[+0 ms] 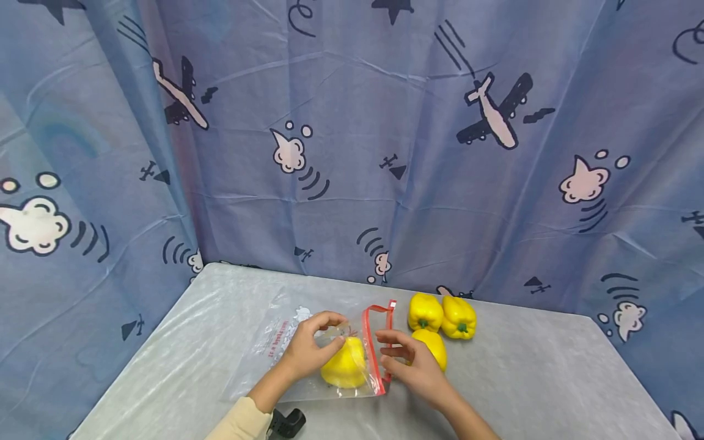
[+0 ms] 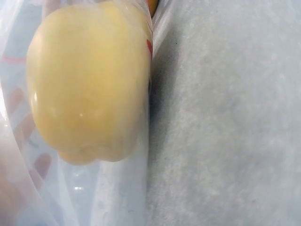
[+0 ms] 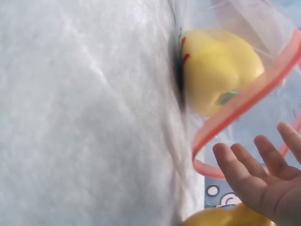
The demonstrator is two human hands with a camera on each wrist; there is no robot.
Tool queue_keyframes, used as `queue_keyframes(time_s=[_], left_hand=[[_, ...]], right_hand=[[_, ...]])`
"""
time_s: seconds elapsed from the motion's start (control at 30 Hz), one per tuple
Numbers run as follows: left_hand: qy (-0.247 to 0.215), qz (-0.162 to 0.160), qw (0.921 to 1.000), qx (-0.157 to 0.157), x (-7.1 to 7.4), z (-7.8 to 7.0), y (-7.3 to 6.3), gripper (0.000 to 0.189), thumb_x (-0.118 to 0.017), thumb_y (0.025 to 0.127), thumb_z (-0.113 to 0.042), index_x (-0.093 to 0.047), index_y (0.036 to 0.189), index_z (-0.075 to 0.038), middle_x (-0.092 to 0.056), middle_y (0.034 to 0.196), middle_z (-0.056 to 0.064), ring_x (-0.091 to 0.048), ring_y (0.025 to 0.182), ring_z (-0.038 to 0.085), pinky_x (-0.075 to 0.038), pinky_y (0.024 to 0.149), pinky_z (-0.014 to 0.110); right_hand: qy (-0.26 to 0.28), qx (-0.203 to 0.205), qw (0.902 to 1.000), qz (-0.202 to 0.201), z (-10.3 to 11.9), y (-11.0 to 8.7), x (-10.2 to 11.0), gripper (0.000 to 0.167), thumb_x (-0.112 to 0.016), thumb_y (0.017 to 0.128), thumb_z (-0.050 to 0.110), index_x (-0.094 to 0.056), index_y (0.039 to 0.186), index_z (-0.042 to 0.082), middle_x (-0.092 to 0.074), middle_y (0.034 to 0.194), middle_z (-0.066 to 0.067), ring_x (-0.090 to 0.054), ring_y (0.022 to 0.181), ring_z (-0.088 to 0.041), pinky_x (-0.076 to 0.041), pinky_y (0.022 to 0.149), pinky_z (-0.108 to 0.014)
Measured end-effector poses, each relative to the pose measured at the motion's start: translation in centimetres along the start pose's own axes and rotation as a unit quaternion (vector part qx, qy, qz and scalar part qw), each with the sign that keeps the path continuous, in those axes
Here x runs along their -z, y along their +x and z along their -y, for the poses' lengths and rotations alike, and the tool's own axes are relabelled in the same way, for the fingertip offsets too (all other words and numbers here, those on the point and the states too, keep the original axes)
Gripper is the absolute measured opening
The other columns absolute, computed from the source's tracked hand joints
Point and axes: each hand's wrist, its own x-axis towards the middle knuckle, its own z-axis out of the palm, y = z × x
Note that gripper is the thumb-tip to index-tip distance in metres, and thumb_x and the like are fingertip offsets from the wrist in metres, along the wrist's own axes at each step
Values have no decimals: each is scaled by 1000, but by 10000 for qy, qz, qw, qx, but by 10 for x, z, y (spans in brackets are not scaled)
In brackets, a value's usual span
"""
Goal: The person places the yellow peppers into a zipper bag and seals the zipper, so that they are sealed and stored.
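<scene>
A yellow bell pepper (image 1: 344, 366) lies inside a clear plastic zip bag (image 1: 255, 360) with a red zip edge (image 3: 251, 108) at its mouth. My left hand (image 1: 310, 344) is over the bag beside the pepper, its thumb and fingers curved apart at the film. Through the plastic, separated fingers (image 2: 28, 129) show in the left wrist view. Just right of the red edge is my right hand (image 1: 415, 362), its fingers spread and nothing between them. In the right wrist view the pepper's green stem (image 3: 228, 97) faces the bag's mouth.
Two yellow bell peppers (image 1: 426, 312) (image 1: 459, 318) stand at the back right of the white-covered table (image 1: 528, 373). A third yellow pepper (image 1: 434, 346) sits partly behind the right hand. By the left sleeve lies a black object (image 1: 289, 423). A patterned blue curtain (image 1: 341, 238) hangs behind.
</scene>
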Motion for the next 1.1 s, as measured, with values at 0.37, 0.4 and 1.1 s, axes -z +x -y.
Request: queue_keyframes(time_s=[0.37,0.4,1.1], left_hand=[[0,83,10000,-16,-3,4,-1,27,-69,84,-13,-67,111,-14,-71,109,2,-65,100,21,-50,87,39],[-12,98,9999,-20,-3,4,0,28,-69,84,-13,-66,112,-14,-71,109,3,-65,101,22,-50,87,38],[-44,129,9994,313,-6,2,1,28,-69,84,-8,-66,112,-14,-70,108,-5,-63,102,13,-49,89,38]], right_hand=[[-513,519,9922,-1006,8,-13,11,32,-65,85,3,-65,117,7,-65,120,-16,-66,102,-23,-55,80,-25],[-574,555,9901,-1153,9,-14,13,31,-65,84,3,-66,115,7,-66,118,-14,-66,100,-19,-56,78,-26],[-1793,-800,9489,-2470,-1,-16,36,49,-75,83,28,-59,125,9,-51,130,-16,-47,121,-33,-46,89,-45]])
